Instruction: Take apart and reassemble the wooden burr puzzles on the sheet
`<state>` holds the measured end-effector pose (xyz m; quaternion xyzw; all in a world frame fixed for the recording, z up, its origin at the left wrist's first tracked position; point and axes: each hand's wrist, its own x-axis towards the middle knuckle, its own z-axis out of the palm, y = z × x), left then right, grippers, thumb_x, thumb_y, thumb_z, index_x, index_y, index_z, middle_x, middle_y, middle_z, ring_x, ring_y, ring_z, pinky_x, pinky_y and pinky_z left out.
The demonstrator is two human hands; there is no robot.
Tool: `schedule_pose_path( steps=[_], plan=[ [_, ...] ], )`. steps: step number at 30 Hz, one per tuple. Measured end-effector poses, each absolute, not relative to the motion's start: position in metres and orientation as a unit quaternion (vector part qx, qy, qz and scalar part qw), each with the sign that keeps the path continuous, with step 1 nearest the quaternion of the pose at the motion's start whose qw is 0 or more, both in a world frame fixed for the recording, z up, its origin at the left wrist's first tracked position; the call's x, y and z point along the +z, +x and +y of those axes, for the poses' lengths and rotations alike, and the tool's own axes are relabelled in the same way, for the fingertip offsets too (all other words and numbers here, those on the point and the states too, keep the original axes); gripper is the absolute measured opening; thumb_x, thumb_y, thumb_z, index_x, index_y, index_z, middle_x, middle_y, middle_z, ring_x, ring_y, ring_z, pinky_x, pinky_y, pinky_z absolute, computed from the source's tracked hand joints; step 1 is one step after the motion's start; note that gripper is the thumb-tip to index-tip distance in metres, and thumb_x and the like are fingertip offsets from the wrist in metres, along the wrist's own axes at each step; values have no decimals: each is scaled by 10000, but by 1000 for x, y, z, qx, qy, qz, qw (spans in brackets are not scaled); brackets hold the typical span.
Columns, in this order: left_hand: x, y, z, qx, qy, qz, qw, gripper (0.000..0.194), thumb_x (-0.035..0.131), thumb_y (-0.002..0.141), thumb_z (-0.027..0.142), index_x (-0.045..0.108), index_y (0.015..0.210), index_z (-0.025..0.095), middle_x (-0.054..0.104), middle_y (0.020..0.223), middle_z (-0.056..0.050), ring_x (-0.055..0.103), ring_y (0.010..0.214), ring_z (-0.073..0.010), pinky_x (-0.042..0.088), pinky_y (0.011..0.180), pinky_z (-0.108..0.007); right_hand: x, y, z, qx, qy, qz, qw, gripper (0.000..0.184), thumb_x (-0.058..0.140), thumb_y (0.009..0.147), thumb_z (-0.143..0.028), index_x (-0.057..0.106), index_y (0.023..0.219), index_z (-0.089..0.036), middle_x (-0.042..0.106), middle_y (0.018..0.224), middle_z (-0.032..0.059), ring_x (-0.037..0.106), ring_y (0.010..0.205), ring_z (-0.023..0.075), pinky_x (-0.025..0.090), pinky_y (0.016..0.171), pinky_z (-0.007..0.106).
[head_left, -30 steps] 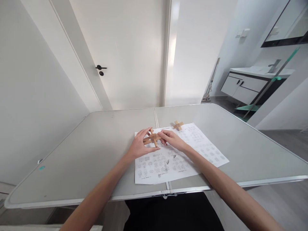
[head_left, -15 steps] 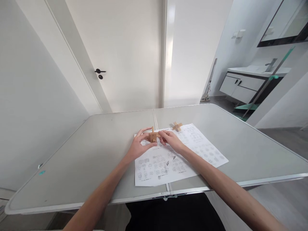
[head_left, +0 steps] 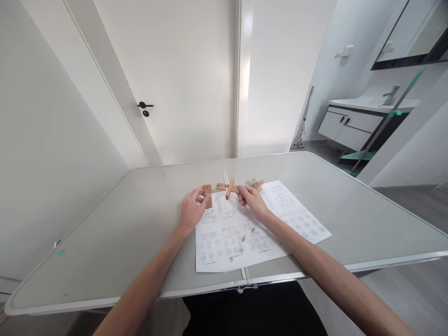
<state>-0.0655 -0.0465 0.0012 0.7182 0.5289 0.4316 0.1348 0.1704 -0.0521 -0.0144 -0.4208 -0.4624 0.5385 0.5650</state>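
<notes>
My left hand [head_left: 193, 205] pinches a flat wooden puzzle piece [head_left: 207, 196] upright between thumb and fingers; a small dark mark shows near its top. My right hand [head_left: 251, 198] is closed on the right end of two crossed wooden puzzle pieces [head_left: 230, 188], one a flat bar with a notched left end, the other a rod lying across it. The two hands are apart, with a gap between what each holds. Below them lies a printed instruction sheet [head_left: 238, 252] with rows of small diagrams. Just behind my right hand sits an assembled wooden cross-shaped puzzle [head_left: 258, 183].
The grey folding table [head_left: 140, 224] has a metal rim and a centre seam. Beyond it stands a white door with a black handle [head_left: 144, 105]. At the right are a washbasin cabinet [head_left: 350, 123] and a green-handled broom [head_left: 395, 113].
The wooden pieces, earlier joined between both hands, have come apart. My left hand has moved left with the flat piece, while the crossed pieces stay in my right hand.
</notes>
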Motion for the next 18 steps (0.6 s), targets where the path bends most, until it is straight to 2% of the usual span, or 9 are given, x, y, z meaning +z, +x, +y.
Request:
schedule_pose_path(
  steps=[2,4,9,12,18],
  plan=[
    [1,-70,-43,410,715,552,123,408,649,920,398,665,1281,208,759,1038,-65,696,779,-184,535,734,-304,-14,169,-53,542,-418,-470,557,471,694,824,-630,550,676,-207,528,609,-22,428,519,109,328,512,276],
    [1,-74,-41,385,713,575,118,409,642,923,400,672,1282,207,776,1027,-59,702,771,-187,534,767,-312,-12,168,-55,542,-418,-480,548,476,684,829,-634,541,669,-209,527,600,-24,427,519,111,324,516,277],
    [1,-79,-38,321,722,598,136,350,579,959,485,772,1110,235,799,867,-38,745,834,-222,523,760,-305,-9,166,-58,533,-425,-502,533,489,653,852,-621,506,627,-213,520,584,-28,424,514,109,326,530,283],
    [-2,-83,-36,296,726,608,124,343,580,955,507,801,1017,252,808,925,-45,748,894,-234,519,766,-305,-9,167,-58,530,-429,-505,529,479,646,859,-609,509,627,-213,522,587,-28,428,520,111,330,538,285],
    [-12,-92,-27,260,736,625,12,338,601,938,495,808,919,228,783,966,-84,678,983,-276,488,864,-362,-11,167,-57,532,-424,-507,529,462,635,879,-580,510,628,-213,518,591,-29,424,523,113,326,541,285]
  ],
)
